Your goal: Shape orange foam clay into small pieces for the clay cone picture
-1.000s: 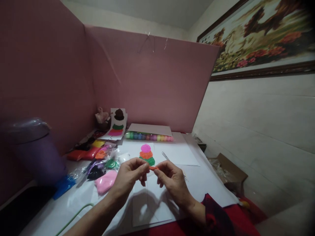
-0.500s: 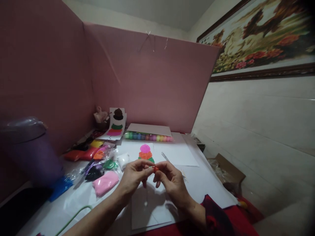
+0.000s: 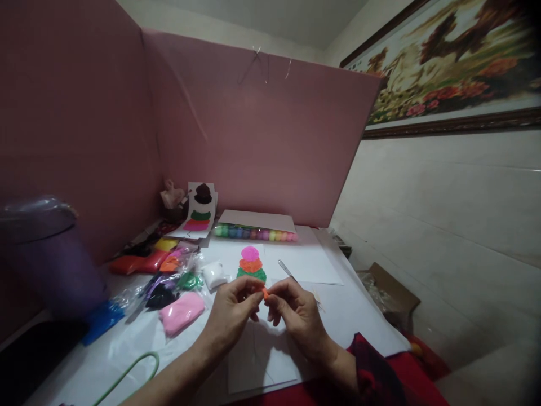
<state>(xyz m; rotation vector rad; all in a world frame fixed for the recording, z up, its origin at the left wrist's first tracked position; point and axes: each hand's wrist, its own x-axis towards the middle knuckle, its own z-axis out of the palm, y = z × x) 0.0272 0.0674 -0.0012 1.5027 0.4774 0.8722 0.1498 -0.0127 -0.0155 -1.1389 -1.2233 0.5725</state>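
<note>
Between the fingertips of both hands is a small piece of orange modelling clay (image 3: pixel 265 292). My left hand (image 3: pixel 237 304) pinches it from one side, and my right hand (image 3: pixel 295 307) pinches it from the other. Just beyond the fingers, a paper carries a stacked clay shape (image 3: pixel 251 264) in pink, orange and green; its lower end is hidden by my left hand. A slim metal tool (image 3: pixel 287 270) lies behind my right hand, with a few thin wooden sticks (image 3: pixel 316 299) beside it.
On the left lie a pink clay packet (image 3: pixel 181 314), a white packet (image 3: pixel 214 274) and several other coloured packets. A row of coloured clay tubs (image 3: pixel 256 233) stands at the back. A purple lidded container (image 3: pixel 54 265) and a propped picture sheet (image 3: pixel 192 225) are farther left.
The orange clay shows more between the fingertips and looks stretched. Both hands stay nearly in place, with fingers slightly shifted. The view has tilted a little.
</note>
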